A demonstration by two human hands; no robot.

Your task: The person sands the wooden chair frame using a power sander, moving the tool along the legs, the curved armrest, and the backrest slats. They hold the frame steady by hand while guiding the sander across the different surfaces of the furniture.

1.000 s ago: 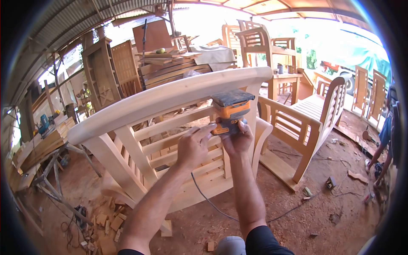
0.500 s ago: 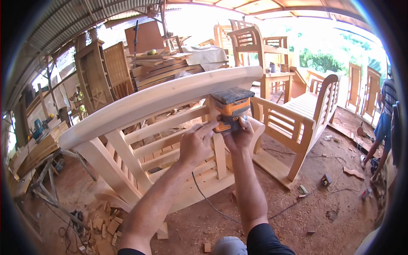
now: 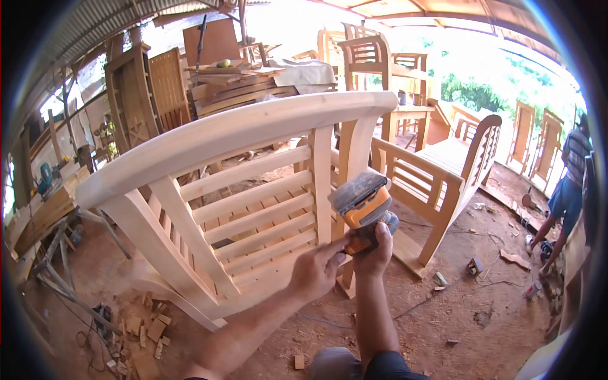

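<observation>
An orange and black power sander (image 3: 367, 211) is tilted in front of the chair's right side, its flat pad facing up and left. My right hand (image 3: 375, 248) grips the sander's body from below, thumb along its near side. My left hand (image 3: 316, 271) has its fingers closed at the sander's lower end; the exact hold is partly hidden. Beyond both hands stands a pale, unfinished wooden armchair (image 3: 247, 136), with a broad curved armrest along the top and horizontal slats under it. The sander looks apart from the armrest.
A slatted wooden bench (image 3: 437, 180) stands to the right. Behind are stacked planks (image 3: 240, 88) and more chairs (image 3: 367, 60). Wood offcuts (image 3: 149, 329) and a cable (image 3: 421, 310) lie on the dirt floor. Another person (image 3: 570, 174) stands at the far right.
Both hands have moved down and to the right with the sander, away from beneath the armrest. The sander has tilted, and the camera view has shifted slightly.
</observation>
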